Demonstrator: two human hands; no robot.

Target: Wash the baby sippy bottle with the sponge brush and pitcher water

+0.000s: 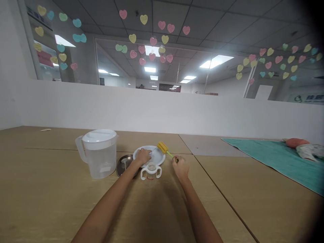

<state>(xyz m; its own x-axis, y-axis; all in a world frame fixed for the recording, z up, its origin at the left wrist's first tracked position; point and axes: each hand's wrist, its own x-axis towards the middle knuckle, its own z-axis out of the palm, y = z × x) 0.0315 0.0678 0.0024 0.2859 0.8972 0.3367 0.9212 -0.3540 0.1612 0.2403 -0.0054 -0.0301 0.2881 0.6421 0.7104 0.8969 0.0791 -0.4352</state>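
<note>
My right hand [181,166] is closed around the green handle of a bottle brush [163,147]. Its yellow sponge head points up and left, over the right rim of a white plate [158,158]. My left hand [143,156] lies over the left part of that plate, fingers stretched to the right; a thin pale line shows between the fingertips and the sponge. Just in front of the plate stands a clear baby bottle [151,172] with a white two-handled collar and an open top. Left of it, partly behind my left forearm, a metal dish [119,171] holds a small whitish part [124,162].
A lidded plastic pitcher [100,157] stands left of the dish. A teal cloth [258,155] covers the right side, with an orange-red item [297,142] and a patterned cloth [307,152] on it. The wooden table [50,195] meets a white wall behind.
</note>
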